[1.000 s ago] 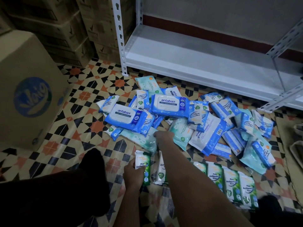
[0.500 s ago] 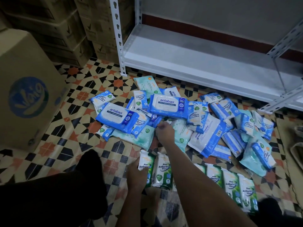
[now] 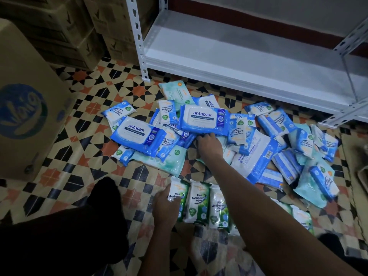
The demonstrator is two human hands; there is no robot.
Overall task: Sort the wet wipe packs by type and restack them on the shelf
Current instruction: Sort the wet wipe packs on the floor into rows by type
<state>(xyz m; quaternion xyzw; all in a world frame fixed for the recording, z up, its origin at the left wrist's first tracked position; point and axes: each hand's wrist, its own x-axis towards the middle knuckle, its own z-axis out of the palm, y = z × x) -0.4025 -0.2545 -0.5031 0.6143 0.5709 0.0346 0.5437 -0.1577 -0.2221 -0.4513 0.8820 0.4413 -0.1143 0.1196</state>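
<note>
A heap of blue and teal wet wipe packs (image 3: 249, 140) lies on the patterned floor in front of the white shelf (image 3: 249, 56). Two large blue antabax packs (image 3: 205, 120) (image 3: 139, 134) lie on top. Nearer me, green Pine Antibacterial packs (image 3: 200, 204) stand in a row. My left hand (image 3: 166, 206) grips the leftmost green pack (image 3: 179, 191) by its left edge. My right hand (image 3: 209, 144) reaches into the heap at the lower edge of the upper antabax pack. Its fingertips are hidden among the packs.
A big cardboard box (image 3: 25, 116) with a blue round logo stands at the left. Stacked cartons (image 3: 69, 26) fill the back left corner beside the shelf post (image 3: 137, 36). My dark-clothed leg (image 3: 59, 236) lies at the lower left.
My right hand moved forward from the heap's near edge to the upper antabax pack. My left hand set its green pack down beside the green row.
</note>
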